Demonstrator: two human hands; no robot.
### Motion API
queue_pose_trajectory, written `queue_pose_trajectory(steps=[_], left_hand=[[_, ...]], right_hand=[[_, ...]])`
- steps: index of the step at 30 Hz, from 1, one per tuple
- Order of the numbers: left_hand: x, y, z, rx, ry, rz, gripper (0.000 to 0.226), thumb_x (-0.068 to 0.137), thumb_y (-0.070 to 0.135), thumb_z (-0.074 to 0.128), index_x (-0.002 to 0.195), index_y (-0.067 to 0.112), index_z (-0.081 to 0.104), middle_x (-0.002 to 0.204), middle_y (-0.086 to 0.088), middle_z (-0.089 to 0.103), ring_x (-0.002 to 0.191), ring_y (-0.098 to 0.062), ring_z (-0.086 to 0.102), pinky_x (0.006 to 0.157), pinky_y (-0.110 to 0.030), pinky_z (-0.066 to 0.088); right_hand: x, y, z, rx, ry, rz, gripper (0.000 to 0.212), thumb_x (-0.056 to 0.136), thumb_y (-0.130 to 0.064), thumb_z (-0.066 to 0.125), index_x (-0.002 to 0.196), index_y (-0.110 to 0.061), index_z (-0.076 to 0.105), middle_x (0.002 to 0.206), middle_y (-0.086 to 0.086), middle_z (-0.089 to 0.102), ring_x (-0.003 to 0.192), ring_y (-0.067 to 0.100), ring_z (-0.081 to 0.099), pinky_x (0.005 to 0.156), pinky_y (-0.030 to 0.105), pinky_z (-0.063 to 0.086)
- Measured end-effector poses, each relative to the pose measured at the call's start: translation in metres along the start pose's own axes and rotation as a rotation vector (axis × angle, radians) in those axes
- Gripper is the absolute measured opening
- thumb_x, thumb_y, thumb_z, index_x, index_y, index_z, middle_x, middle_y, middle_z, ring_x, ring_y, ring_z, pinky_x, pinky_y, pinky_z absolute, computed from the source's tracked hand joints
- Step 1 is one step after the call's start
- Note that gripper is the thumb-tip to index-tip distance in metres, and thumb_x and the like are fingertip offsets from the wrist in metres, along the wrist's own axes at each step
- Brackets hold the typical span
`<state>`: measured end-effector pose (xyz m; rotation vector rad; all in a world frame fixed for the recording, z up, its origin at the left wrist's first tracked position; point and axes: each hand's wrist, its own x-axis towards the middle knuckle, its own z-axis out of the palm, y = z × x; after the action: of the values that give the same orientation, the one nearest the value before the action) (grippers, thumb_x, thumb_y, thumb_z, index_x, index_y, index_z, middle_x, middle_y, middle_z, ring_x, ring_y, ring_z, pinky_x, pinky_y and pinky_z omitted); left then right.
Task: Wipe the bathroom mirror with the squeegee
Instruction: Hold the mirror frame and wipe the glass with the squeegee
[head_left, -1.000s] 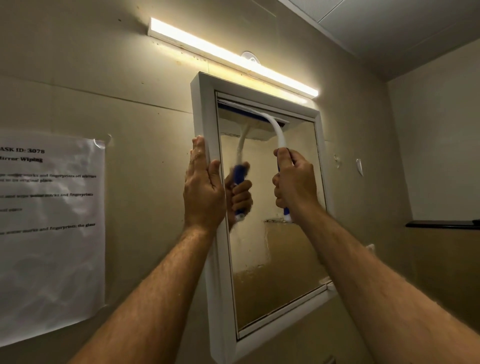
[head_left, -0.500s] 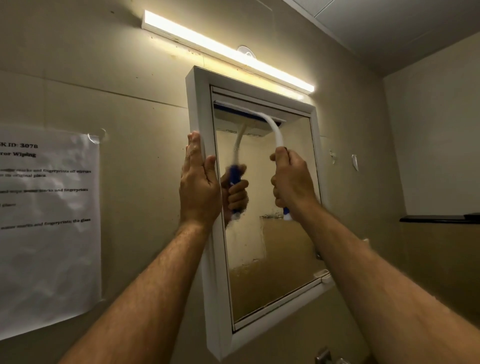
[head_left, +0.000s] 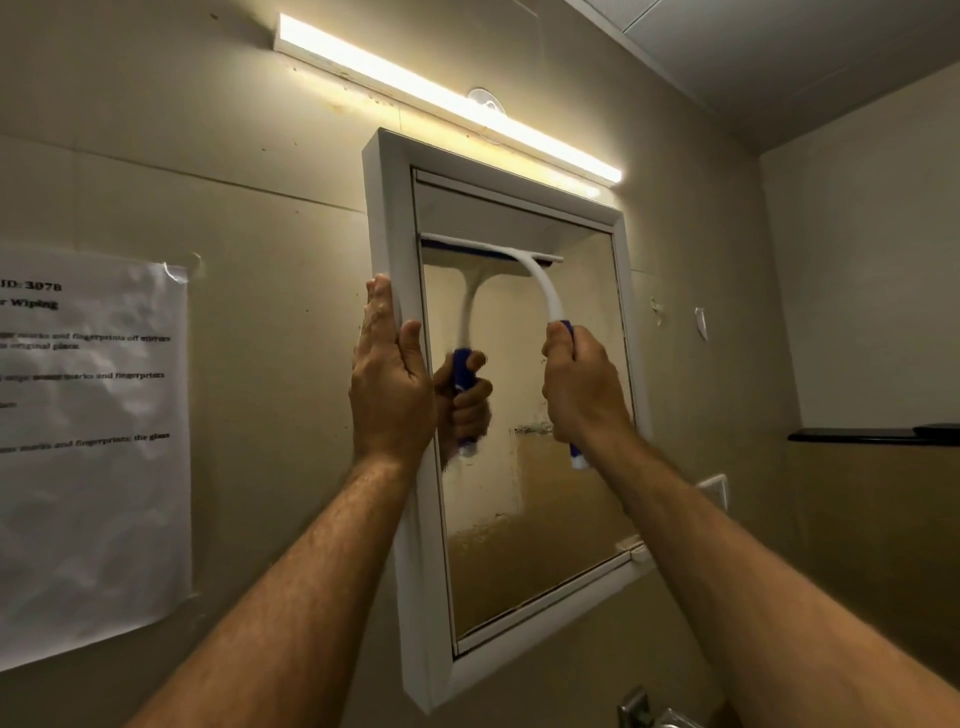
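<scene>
— What are we seeing close to us?

— Our two bare arms are reaching up. Our right hand (head_left: 582, 384) is squeezing tight around the squeegee (head_left: 540, 291), hiding most of its blue grip.

— And the other one?

— Our left hand (head_left: 389, 384) is lying flat and open on the mirror (head_left: 524, 519) frame's smooth white side. The rubber blade is pressing on the streaky glass near the top.

— Farther off?

— A crinkly paper sheet (head_left: 88, 441) is hanging on the wall, and a long lamp (head_left: 447, 98) is glowing above.

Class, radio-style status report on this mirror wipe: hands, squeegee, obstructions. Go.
Left hand flat on mirror frame. Right hand shut on squeegee, blade against upper glass. Lower glass streaky. Nothing in the way.
</scene>
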<state>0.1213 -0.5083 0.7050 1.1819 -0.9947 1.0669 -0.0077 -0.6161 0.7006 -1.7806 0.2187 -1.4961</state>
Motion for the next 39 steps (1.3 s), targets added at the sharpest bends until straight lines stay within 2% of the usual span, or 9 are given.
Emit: queue_pose_trajectory(steps=[8,11,14,16,19,23,26,32,39], left_hand=[[-0.009,0.002,-0.001,0.012,0.021,-0.025,0.051,0.102,0.034,0.032,0.151,0.023,0.022,0.157,0.004,0.025,0.142,-0.012,0.025,0.111,-0.03,0.028],[-0.012,0.002,-0.001,0.036,0.036,-0.016,0.05,0.102,0.032,0.033,0.15,0.024,0.023,0.155,0.004,0.029,0.136,-0.003,0.027,0.104,-0.014,0.026],[-0.015,0.003,-0.002,0.089,0.051,-0.024,0.049,0.102,0.031,0.034,0.15,0.023,0.025,0.15,0.001,0.038,0.12,0.0,0.034,0.085,-0.001,0.024],[-0.016,0.004,-0.002,0.11,0.054,-0.023,0.049,0.102,0.033,0.034,0.149,0.024,0.025,0.148,0.001,0.041,0.113,-0.004,0.038,0.081,-0.006,0.027],[-0.018,0.005,-0.004,0.118,0.053,-0.015,0.051,0.1,0.035,0.032,0.149,0.023,0.026,0.149,0.002,0.04,0.112,-0.006,0.038,0.084,-0.018,0.035],[-0.02,0.008,-0.005,0.122,0.056,-0.002,0.051,0.1,0.034,0.034,0.149,0.021,0.026,0.151,0.001,0.038,0.115,-0.008,0.039,0.086,-0.014,0.033],[-0.021,0.008,-0.004,0.128,0.061,-0.01,0.052,0.1,0.034,0.034,0.149,0.022,0.027,0.15,0.001,0.039,0.116,-0.015,0.046,0.088,-0.025,0.04],[-0.024,0.006,-0.003,0.149,0.063,-0.023,0.049,0.102,0.031,0.036,0.15,0.023,0.026,0.147,0.001,0.042,0.108,-0.002,0.038,0.081,-0.009,0.031],[-0.029,0.007,-0.003,0.125,0.071,-0.028,0.052,0.1,0.034,0.033,0.149,0.021,0.027,0.152,0.0,0.037,0.116,-0.003,0.034,0.094,-0.025,0.035]], right_hand=[[-0.046,0.041,-0.012,-0.068,-0.037,-0.014,0.03,0.103,-0.041,0.033,0.091,-0.023,0.054,0.072,0.003,0.051,0.061,0.015,0.046,0.055,0.033,0.042],[-0.031,0.023,-0.014,0.02,-0.025,0.005,0.03,0.102,-0.042,0.035,0.091,-0.023,0.054,0.07,0.003,0.049,0.057,0.014,0.045,0.05,0.029,0.04],[-0.013,0.0,-0.014,0.123,-0.021,0.057,0.031,0.103,-0.04,0.035,0.099,-0.017,0.056,0.067,0.002,0.047,0.051,0.013,0.041,0.043,0.024,0.036],[-0.012,-0.004,-0.012,0.131,-0.046,0.082,0.032,0.103,-0.04,0.034,0.103,-0.017,0.055,0.066,0.001,0.046,0.05,0.012,0.039,0.041,0.023,0.034],[-0.028,0.013,-0.008,0.041,-0.047,0.06,0.03,0.103,-0.041,0.032,0.095,-0.022,0.054,0.068,0.001,0.048,0.054,0.012,0.043,0.049,0.028,0.037],[-0.055,0.039,-0.012,-0.045,-0.045,0.029,0.032,0.103,-0.039,0.033,0.09,-0.02,0.055,0.07,0.002,0.05,0.06,0.015,0.045,0.055,0.032,0.04],[-0.051,0.031,-0.02,-0.028,-0.036,0.032,0.03,0.103,-0.039,0.034,0.089,-0.023,0.054,0.07,0.002,0.05,0.059,0.014,0.044,0.053,0.03,0.04],[-0.029,0.01,-0.019,-0.026,-0.046,0.036,0.03,0.103,-0.043,0.032,0.09,-0.025,0.053,0.073,0.002,0.05,0.06,0.013,0.046,0.053,0.031,0.04],[-0.066,0.052,-0.024,-0.078,-0.067,0.06,0.029,0.103,-0.038,0.035,0.093,-0.019,0.055,0.069,0.002,0.049,0.056,0.011,0.045,0.051,0.028,0.04]])
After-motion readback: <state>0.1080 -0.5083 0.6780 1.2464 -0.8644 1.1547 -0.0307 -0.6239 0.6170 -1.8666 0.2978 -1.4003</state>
